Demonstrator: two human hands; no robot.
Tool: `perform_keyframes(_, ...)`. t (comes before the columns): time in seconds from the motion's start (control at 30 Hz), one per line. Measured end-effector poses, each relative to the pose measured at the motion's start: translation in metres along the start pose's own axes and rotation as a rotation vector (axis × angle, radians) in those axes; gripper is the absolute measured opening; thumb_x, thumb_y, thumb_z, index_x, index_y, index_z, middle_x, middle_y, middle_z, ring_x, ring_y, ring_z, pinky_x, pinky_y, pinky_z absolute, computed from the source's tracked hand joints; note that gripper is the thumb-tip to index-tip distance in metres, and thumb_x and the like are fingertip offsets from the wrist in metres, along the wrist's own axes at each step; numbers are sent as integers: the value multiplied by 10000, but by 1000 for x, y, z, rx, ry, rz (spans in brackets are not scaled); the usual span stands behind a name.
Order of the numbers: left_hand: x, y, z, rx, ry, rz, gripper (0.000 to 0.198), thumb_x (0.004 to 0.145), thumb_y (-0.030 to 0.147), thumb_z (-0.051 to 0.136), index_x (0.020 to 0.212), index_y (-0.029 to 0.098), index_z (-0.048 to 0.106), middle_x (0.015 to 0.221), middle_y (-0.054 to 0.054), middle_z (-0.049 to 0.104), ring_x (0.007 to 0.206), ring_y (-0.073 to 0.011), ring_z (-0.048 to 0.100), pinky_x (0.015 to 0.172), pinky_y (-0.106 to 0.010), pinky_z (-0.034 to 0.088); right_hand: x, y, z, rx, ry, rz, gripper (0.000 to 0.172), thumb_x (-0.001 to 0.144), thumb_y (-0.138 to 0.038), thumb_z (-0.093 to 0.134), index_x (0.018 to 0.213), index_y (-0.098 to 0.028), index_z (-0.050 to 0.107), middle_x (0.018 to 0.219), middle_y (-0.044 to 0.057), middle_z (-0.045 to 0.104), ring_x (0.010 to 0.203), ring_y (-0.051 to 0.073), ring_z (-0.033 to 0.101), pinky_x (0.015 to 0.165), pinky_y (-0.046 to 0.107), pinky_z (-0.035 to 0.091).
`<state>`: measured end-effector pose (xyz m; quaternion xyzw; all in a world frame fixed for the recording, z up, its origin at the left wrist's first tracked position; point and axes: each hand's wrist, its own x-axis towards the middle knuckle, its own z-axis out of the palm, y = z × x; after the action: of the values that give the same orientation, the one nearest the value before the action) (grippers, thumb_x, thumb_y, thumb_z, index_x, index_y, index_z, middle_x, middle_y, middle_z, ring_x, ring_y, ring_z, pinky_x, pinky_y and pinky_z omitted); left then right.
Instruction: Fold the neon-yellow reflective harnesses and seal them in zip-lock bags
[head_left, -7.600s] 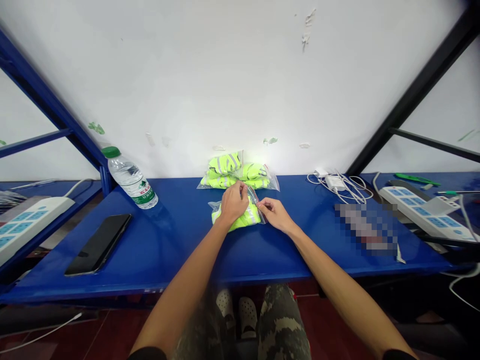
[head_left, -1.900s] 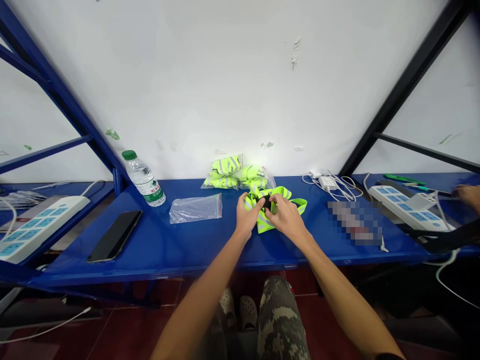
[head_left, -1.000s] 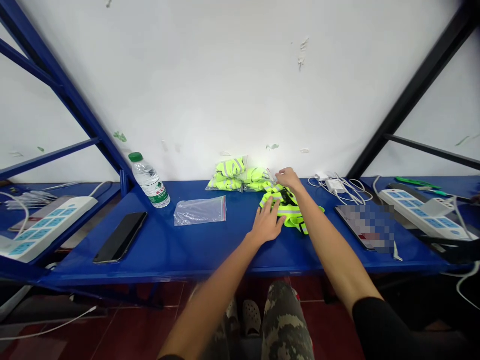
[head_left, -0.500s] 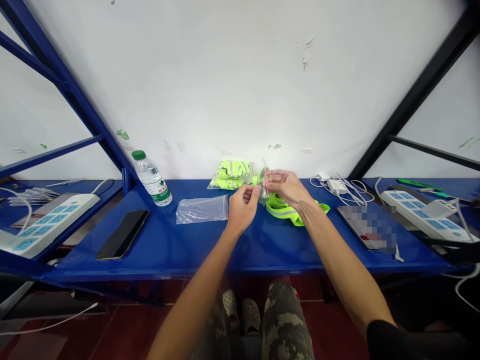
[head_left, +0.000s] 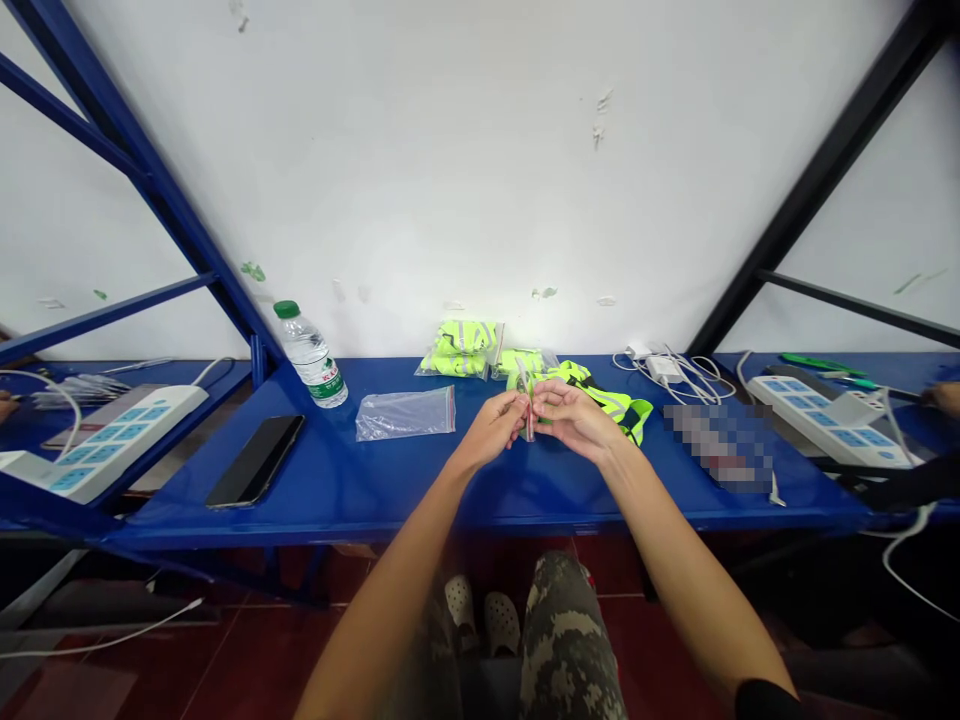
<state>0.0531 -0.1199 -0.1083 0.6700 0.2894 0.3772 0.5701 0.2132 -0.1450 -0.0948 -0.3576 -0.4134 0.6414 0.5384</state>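
Note:
Between my two hands stands a clear zip bag [head_left: 529,425], its red-lined edge pinched by the fingers. My left hand [head_left: 499,420] is closed on its left side. My right hand [head_left: 574,415] grips it from the right, fingers bent. Behind the right hand lies a yellow-green reflective strap [head_left: 619,405], partly hidden. Further back rest a packed bag of yellow-green reflective gear [head_left: 463,348] and another yellow-green bundle [head_left: 521,360] beside it. Left of my hands an unfilled clear zip bag [head_left: 405,413] lies flat on the blue table [head_left: 337,500].
A water bottle [head_left: 311,355] and a black phone [head_left: 255,460] stand and lie to the left. White cables with a charger [head_left: 664,370] lie at the back right, near a blurred-out flat device [head_left: 720,445]. Power strips [head_left: 127,440] sit on the neighbouring surfaces.
Both hands have moved lower and closer together on the zip bag. The bundle behind and more of the strap now show. The camera view has shifted slightly.

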Motion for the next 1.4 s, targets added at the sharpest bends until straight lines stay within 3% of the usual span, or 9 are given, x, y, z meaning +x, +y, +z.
perform_keyframes(0.27, -9, 6, 5, 379, 28, 72, 341, 943, 480, 416, 750, 208, 485, 607, 26, 544, 563, -122, 502, 555, -233, 365, -9, 5, -1, -149, 215, -86, 401, 442, -249, 909, 751, -162, 669, 652, -7, 676, 572, 126, 633, 597, 285, 569)
perform_keyframes(0.57, -12, 12, 1, 441, -132, 103, 296, 945, 449, 435, 802, 197, 496, 707, 24, 580, 629, -118, 518, 595, -228, 354, -12, 13, -5, -5, 172, -47, 349, 455, -231, 889, 706, -170, 654, 650, -21, 666, 586, 112, 626, 612, 268, 553)
perform_keyframes(0.63, -12, 12, 2, 450, -85, 96, 302, 949, 439, 422, 793, 193, 503, 694, 27, 565, 630, -119, 511, 601, -233, 354, -11, 15, -1, 1, 198, -115, 324, 463, -231, 879, 681, -178, 645, 651, -31, 652, 568, 107, 608, 587, 264, 538)
perform_keyframes(0.73, -14, 11, 5, 429, 131, 124, 278, 957, 384, 395, 770, 196, 477, 644, 40, 515, 616, -114, 485, 602, -236, 344, -10, 15, 0, -63, 308, -263, 257, 500, -251, 849, 619, -176, 633, 642, -21, 639, 542, 103, 576, 568, 268, 515)
perform_keyframes(0.87, -15, 13, 8, 472, 345, 185, 260, 962, 326, 368, 737, 204, 416, 641, 44, 454, 618, -111, 455, 620, -238, 344, -10, 8, -12, -338, 455, -401, 156, 612, -305, 758, 645, -177, 675, 639, 13, 640, 575, 142, 590, 596, 307, 521)
perform_keyframes(1.07, -18, 16, 32, 697, 169, 381, 202, 953, 259, 391, 792, 196, 496, 882, -35, 579, 902, -176, 510, 864, -310, 389, -24, -14, -25, -1110, 253, -415, 215, 772, -357, 626, 782, -187, 756, 1006, 112, 698, 976, 256, 641, 761, 346, 526)
perform_keyframes(1.23, -20, 4, 43, 604, -56, 415, 206, 934, 297, 475, 769, 197, 544, 879, -35, 616, 933, -173, 543, 929, -315, 401, -27, -22, -43, -1315, 102, -290, 125, 736, -249, 644, 787, -197, 745, 916, 77, 726, 922, 245, 653, 845, 342, 488)
perform_keyframes(1.3, -15, -4, 41, 532, 99, 387, 195, 900, 360, 550, 791, 200, 576, 948, -49, 638, 992, -185, 560, 970, -326, 395, -25, -16, -55, -1217, 122, -262, 88, 713, -235, 651, 713, -183, 722, 783, 58, 715, 810, 227, 654, 765, 319, 499)
perform_keyframes(1.4, 1, -16, 33, 365, 563, 182, 277, 884, 457, 556, 959, 197, 614, 1125, -102, 635, 1118, -225, 547, 1013, -374, 390, -28, -2, -69, -818, 161, -294, 95, 686, -272, 699, 696, -177, 701, 700, 29, 693, 688, 202, 642, 661, 311, 513)
